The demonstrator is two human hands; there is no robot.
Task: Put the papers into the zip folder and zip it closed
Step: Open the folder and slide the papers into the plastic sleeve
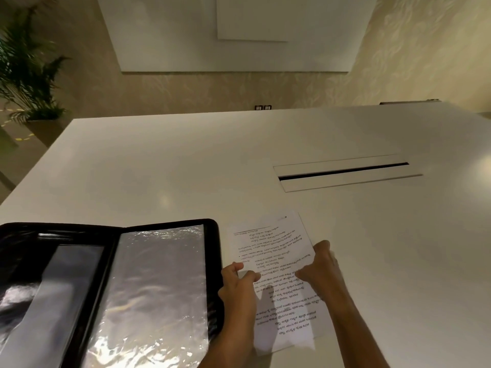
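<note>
A black zip folder [212, 261] lies open and flat at the lower left of the white table, with shiny clear plastic sleeves [159, 288] showing inside. Just right of it sit the printed papers [276, 251], white sheets with dark lines of text. My left hand [236, 290] pinches the papers' left edge, beside the folder's right rim. My right hand [322, 269] grips the papers' right edge. The sheets look slightly lifted at the near end; how many sheets there are I cannot tell.
The white table [186, 168] stretches far ahead and to the right. A cable hatch with a dark slot [342, 171] is set into it at the right. A potted plant [29, 75] stands beyond the table's far left corner.
</note>
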